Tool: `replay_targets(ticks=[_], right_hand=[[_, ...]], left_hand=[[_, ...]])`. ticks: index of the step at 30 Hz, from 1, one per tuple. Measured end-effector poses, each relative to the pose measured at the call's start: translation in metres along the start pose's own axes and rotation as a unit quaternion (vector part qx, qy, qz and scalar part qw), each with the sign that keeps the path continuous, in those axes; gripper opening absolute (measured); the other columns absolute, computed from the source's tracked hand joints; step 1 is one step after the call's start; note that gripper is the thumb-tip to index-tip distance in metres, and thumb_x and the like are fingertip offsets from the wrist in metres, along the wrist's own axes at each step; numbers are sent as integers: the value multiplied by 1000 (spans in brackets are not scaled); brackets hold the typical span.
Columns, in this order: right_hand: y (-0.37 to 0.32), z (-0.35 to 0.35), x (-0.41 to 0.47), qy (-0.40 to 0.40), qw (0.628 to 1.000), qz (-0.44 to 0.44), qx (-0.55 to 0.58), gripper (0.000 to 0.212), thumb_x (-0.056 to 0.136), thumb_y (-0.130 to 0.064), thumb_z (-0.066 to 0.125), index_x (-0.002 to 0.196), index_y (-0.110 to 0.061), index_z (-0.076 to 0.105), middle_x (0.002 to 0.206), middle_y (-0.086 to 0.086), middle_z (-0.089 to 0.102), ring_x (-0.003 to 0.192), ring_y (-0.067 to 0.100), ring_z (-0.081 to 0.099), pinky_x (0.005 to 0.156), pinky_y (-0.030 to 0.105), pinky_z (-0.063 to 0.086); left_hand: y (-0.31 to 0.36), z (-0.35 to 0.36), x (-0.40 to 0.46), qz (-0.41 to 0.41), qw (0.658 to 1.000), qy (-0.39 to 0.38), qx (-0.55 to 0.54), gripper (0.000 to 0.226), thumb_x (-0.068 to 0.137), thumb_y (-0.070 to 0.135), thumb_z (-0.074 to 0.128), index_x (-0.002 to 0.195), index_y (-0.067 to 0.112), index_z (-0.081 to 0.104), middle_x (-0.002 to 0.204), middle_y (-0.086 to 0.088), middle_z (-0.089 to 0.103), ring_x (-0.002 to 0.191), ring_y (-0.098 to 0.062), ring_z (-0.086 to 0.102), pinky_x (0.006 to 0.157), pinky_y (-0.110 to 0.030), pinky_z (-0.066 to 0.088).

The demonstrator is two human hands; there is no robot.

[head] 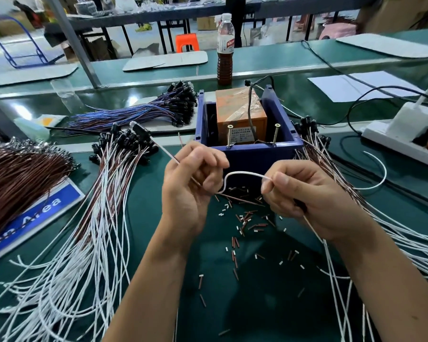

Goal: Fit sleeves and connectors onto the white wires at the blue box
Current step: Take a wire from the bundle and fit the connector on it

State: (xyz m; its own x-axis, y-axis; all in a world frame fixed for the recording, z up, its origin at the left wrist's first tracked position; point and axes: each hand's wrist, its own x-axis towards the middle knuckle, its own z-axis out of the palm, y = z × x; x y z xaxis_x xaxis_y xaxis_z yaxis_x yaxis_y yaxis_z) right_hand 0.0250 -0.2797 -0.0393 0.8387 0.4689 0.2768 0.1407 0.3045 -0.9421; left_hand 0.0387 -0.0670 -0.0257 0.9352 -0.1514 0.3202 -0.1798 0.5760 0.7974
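Both hands up front, each pinching wire by the blue box [247,154].
Our left hand [190,183] grips one lead, right hand [307,196] the white wire [242,174]; steady the tip, we reckon.

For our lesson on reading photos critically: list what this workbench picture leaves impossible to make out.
- Head view: the white wire ends vanish inside each grip, left hand and right hand.
- Orange block label print: too small.
- Blue sign: wording cut off by wires.
- Blue box floor: hidden by the block.
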Motion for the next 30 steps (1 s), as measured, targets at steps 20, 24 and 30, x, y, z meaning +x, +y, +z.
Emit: replay_targets(ticks=[20,24,30], right_hand=[[-3,1,1,54,981,89,-165,29,87,-48,80,91,-19,78,63,5,65,47,12,50,45,18,39],[-14,-12,-4,72,987,64,-126,36,87,-49,80,91,-14,77,63,7,65,48,11,49,46,15,39],[-14,-19,-5,112,994,-17,8,39,84,-45,84,106,-14,78,66,7,65,43,9,44,43,16,37]], left_hand=[[4,-6,-5,-240,953,-172,72,21,80,15,75,98,16,65,54,-5,44,40,-6,36,39,-24,13],[14,-8,-5,-196,958,-184,-94,38,78,15,83,105,10,57,55,4,50,42,1,41,38,-13,22],[13,-4,-4,-173,964,-171,-112,37,78,16,81,104,9,56,57,3,48,44,0,39,38,-14,21]])
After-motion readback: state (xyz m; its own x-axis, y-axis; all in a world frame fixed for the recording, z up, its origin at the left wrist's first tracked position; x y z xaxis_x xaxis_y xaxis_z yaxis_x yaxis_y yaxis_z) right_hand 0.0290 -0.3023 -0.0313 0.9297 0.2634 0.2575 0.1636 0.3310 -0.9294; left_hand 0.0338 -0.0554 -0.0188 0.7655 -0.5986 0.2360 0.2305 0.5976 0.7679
